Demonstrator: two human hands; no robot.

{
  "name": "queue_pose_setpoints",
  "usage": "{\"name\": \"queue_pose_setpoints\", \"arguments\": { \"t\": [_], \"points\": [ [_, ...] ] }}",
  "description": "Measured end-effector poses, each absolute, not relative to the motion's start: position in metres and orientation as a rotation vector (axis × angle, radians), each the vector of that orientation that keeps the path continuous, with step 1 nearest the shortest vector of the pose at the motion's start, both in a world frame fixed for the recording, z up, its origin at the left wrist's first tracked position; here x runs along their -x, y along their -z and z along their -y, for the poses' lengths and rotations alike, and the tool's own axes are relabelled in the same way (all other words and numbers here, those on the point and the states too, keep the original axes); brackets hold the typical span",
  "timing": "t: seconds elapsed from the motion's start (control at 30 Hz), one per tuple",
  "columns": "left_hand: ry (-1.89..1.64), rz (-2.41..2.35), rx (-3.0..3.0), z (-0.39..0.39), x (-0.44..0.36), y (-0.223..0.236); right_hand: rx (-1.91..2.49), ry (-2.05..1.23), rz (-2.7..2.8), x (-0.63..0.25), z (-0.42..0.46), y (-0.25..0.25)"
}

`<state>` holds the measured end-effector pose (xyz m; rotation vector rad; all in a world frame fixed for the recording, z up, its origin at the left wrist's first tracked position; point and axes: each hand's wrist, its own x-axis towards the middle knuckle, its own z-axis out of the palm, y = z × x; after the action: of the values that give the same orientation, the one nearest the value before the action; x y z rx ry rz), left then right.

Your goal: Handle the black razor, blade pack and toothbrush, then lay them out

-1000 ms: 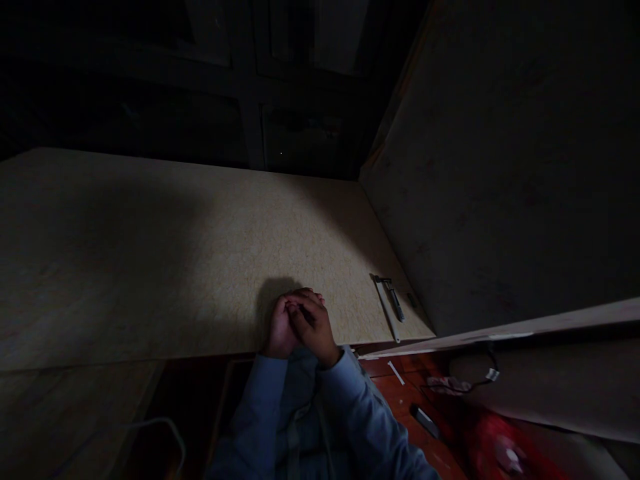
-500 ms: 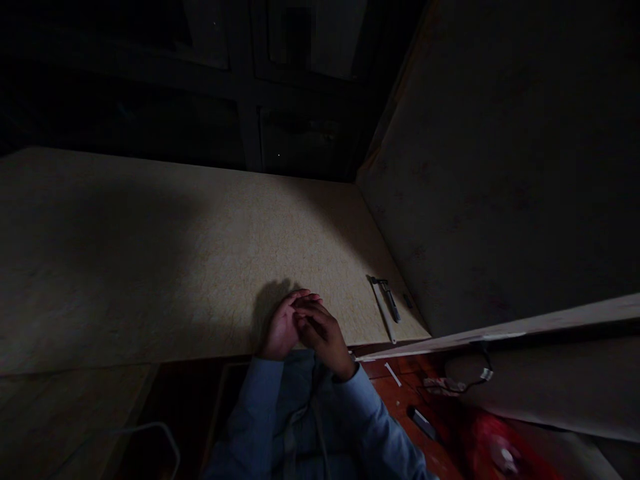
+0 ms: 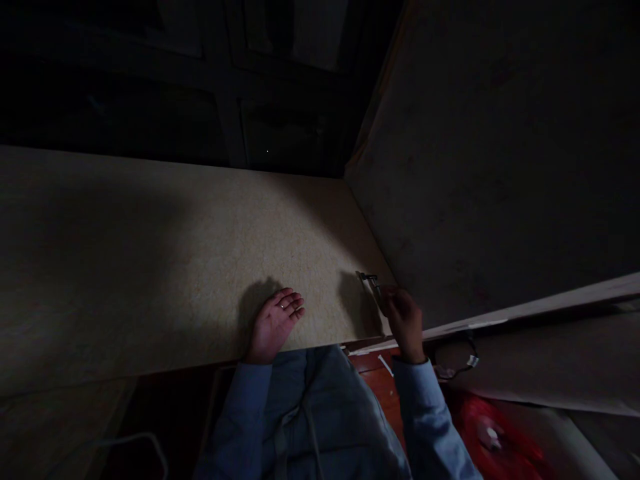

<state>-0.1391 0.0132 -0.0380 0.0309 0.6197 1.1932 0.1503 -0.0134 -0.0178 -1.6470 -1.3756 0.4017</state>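
My left hand [image 3: 274, 328] is palm up above the table's front edge, its fingers apart and lightly curled. A tiny bright spot shows on one finger; I cannot tell whether it is a ring or a small loose piece. Over at the right end of the table, the fingers of my right hand [image 3: 404, 319] are bent together at a slim tool [image 3: 371, 277] with a dark bent end. The hand covers the tool's handle, and whether it grips it is hidden. Beside it, a thin pale stick [image 3: 367, 284] is partly covered by shadow and hand.
The pale speckled tabletop [image 3: 210, 253] meets a dark wall [image 3: 500, 187] on the right and dark panelled frames [image 3: 225, 120] behind. Below right lie a red plastic bag [image 3: 495, 433], a dark cable [image 3: 470, 350] and a white strip [image 3: 385, 365] on the reddish floor.
My hands were together over the front edge and are now apart. My right hand has moved right to the slim tool; my left stays near its place. The view has shifted slightly.
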Motion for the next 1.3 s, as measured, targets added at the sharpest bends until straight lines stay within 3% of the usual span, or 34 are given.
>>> {"name": "queue_pose_setpoints", "arguments": {
  "t": [0.13, 0.47, 0.97, 1.3],
  "points": [
    [-1.194, -0.612, -0.064, -0.014, 0.14, 0.039, 1.915, -0.244, 1.454, -0.177, 0.011, 0.024],
    [-1.21, -0.665, -0.032, -0.014, 0.139, 0.035, 2.04, -0.365, 1.486, -0.167, 0.013, 0.025],
    [-1.219, -0.601, -0.123, -0.014, 0.138, 0.046, 1.886, -0.478, 1.316, -0.133, 0.029, 0.005],
    [-1.248, -1.043, -0.851, -0.001, 0.116, 0.042, 1.483, -0.672, 1.639, -0.022, 0.03, 0.008]
  ]
}}
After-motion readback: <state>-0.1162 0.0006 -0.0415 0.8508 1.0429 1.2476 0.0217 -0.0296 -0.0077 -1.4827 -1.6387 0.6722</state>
